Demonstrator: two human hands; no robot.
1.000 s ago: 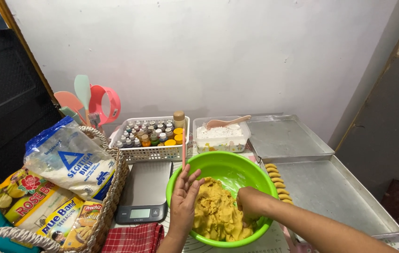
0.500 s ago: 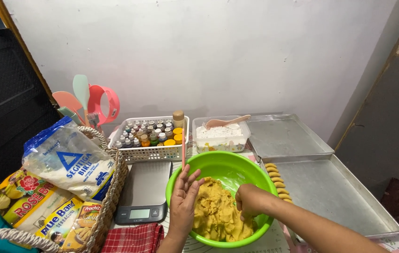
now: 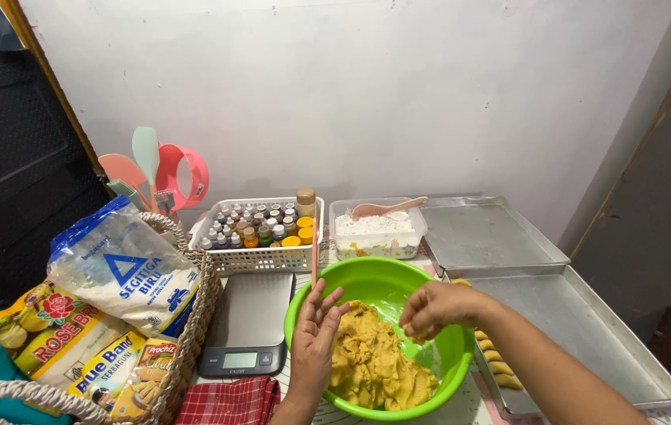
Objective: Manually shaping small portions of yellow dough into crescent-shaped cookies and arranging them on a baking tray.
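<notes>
Counted: one green bowl (image 3: 386,277) holding one mass of yellow dough (image 3: 375,366), two metal trays (image 3: 587,330), one digital scale (image 3: 247,323), one white basket of small bottles (image 3: 260,232), one tub of flour (image 3: 375,234). Left hand (image 3: 316,334) spread flat, pressed against the dough's left side. Right hand (image 3: 436,308) just above the dough's upper right, fingertips pinched on a small piece. Several shaped pieces (image 3: 497,364) lined along the near tray's left edge.
</notes>
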